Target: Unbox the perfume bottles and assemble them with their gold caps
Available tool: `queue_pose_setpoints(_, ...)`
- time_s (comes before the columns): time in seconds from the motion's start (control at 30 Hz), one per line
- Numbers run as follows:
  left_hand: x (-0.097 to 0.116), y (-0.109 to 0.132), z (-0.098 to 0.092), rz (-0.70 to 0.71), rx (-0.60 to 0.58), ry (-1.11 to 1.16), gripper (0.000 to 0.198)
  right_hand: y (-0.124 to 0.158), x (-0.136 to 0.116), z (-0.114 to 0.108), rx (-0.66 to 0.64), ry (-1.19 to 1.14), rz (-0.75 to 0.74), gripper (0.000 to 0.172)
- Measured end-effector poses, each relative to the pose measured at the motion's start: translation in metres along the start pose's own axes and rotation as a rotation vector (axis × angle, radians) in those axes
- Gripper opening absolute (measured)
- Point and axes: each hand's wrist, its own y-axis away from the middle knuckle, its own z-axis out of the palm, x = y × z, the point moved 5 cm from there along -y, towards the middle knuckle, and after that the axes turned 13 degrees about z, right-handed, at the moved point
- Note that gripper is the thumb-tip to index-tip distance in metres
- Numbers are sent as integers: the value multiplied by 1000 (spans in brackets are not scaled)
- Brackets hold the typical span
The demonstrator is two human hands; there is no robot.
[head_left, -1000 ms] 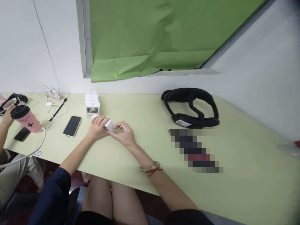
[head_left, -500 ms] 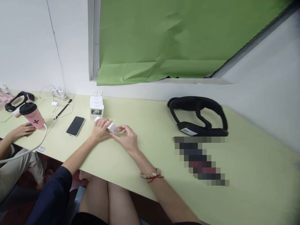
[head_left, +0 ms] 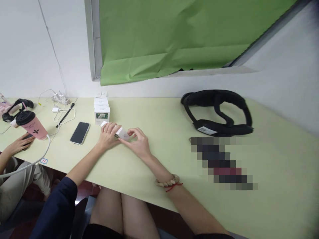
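A small white box (head_left: 122,134) is tilted just above the table between both hands. My left hand (head_left: 108,134) wraps over its left part, fingers closed round it. At the box's right end is my right hand (head_left: 138,141), the thumb along the lower edge and the bent fingers close to the end face. Whether those fingertips lift a flap is too small to tell. Behind my left hand stands a row of similar white boxes (head_left: 102,117), the front one with a flower picture.
A phone (head_left: 80,133) lies left of my left arm. Beyond it are a black strip (head_left: 65,115), white cables and a pink cup (head_left: 34,126) near another person's hand (head_left: 20,143). To the right are a black headset (head_left: 219,114) and a blurred-out object (head_left: 221,162) on the table (head_left: 159,116).
My view has shifted a little. Both hands stay on the white box, with the right hand's fingers slightly farther from its end face.
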Motion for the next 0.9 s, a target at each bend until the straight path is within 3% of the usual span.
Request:
queue_pose_setpoints(0.23,-1,-4,1,11,-26,11,51,-2,-2,1,-13,29,-60,36)
queue_pose_setpoints(0.43,-5,-3,-5,-46,46,-11,51,5,-16,8,-205,26,-189,32)
queue_pose_setpoints(0.6,-9,-3,-12,-75,201,-3,61,8,-18,12,-330,-53,-30,26)
queue_pose_setpoints(0.7,-7,-4,-17,-44,275,-19,64,8,-16,13,-334,-51,27,23)
queue_pose_setpoints(0.9,-5,-6,-17,-41,252,8,59,6,-13,9,-264,73,-46,22)
